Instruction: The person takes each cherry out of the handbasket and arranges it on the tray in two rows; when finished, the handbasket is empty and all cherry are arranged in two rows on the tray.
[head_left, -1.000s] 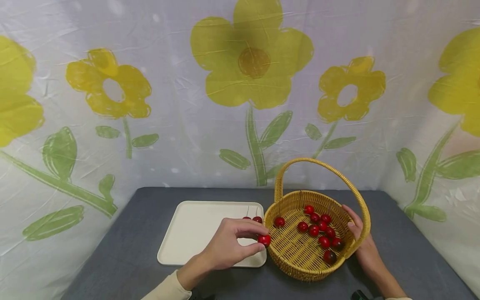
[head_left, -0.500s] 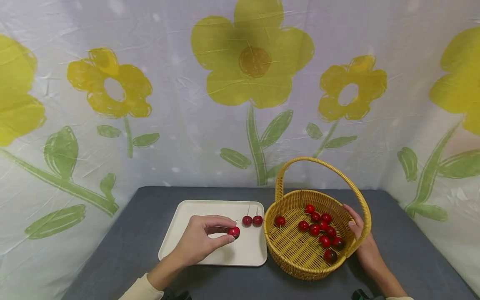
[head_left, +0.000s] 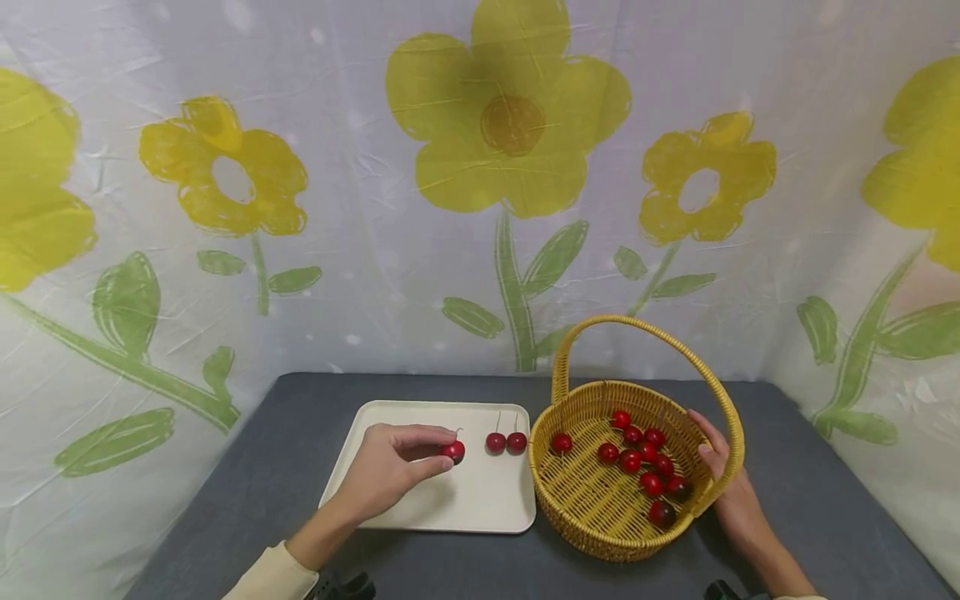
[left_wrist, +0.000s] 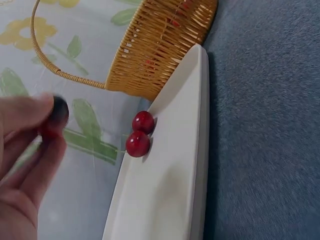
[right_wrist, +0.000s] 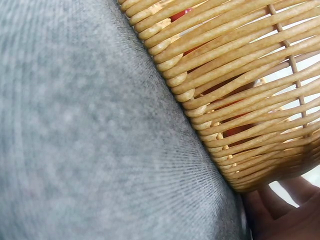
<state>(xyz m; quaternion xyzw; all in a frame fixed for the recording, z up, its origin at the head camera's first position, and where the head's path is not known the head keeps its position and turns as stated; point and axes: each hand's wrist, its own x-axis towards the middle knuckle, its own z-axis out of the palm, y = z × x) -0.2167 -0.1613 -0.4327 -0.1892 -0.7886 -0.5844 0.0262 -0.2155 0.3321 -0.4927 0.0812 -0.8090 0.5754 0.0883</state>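
My left hand (head_left: 386, 467) pinches a dark red cherry (head_left: 454, 452) between thumb and fingertips above the white tray (head_left: 480, 508). In the left wrist view the cherry (left_wrist: 59, 112) shows a blackish side and hangs apart from the tray. Two cherries with upright stems, a left one (head_left: 495, 442) and a right one (head_left: 517, 442), lie side by side at the tray's right. My right hand (head_left: 731, 492) holds the right rim of the yellow wicker basket (head_left: 592, 533); part of this hand is hidden behind the basket wall. Several cherries (head_left: 630, 461) lie inside the basket.
The basket's tall arched handle (head_left: 645, 323) rises over its opening. Basket and tray stand close together on a dark grey table (head_left: 262, 467). Behind them hangs a pale curtain (head_left: 360, 317) printed with yellow flowers.
My left hand has carried the cherry leftward from the basket's left edge to above the tray's middle, uncovering the two cherries there. My right hand has stayed at the basket.
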